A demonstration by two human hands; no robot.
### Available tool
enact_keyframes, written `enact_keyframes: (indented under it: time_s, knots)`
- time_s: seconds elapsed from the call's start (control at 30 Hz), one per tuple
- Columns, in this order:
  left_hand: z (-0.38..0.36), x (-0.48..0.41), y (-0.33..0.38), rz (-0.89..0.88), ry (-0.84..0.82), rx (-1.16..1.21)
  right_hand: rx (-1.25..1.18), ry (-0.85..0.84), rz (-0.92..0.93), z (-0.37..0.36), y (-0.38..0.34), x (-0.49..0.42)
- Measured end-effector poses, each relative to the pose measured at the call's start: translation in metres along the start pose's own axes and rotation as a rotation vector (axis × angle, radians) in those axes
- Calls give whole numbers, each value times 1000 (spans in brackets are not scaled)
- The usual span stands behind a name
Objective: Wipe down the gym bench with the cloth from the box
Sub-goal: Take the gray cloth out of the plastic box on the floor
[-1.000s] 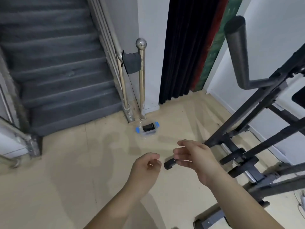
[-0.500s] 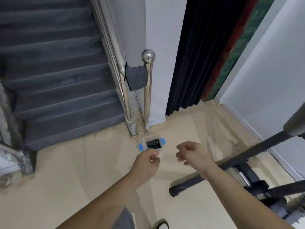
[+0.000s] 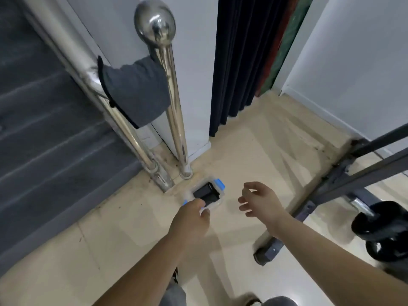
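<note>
Floor tiles (image 3: 132, 228) carry the box (image 3: 215, 191); left hand (image 3: 191, 217), curled on its near corner, should steady it while spread right hand (image 3: 260, 200) unclips.

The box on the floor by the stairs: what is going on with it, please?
A person reaches down to the small clear box with blue clips, beside the railing posts. The left hand seems to pinch its near edge; the right hand hovers open just right of it, apart. A dark cloth lies inside. The gym bench frame stands to the right, not yet wiped.
</note>
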State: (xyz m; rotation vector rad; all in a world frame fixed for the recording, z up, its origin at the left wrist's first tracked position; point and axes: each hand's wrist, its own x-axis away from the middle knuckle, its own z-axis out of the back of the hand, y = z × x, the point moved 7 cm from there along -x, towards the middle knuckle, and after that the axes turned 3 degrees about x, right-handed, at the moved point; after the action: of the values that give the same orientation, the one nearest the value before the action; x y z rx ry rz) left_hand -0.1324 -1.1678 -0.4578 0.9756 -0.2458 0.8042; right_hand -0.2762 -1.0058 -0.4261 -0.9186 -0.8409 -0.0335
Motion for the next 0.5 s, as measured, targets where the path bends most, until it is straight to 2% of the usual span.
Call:
enact_keyframes:
  time_s: [0.17, 0.33, 0.5]
  knots:
    - [-66, -114, -89, -3, -94, -59, -10, 17, -72, -68, 91, -131]
    - [-155, -257, -181, -22, -87, -214, -34, 66, -86, -118, 194, -283]
    - [-235, -385, -244, -89, -61, -377, 32, 63, -53, -164, 279, -387]
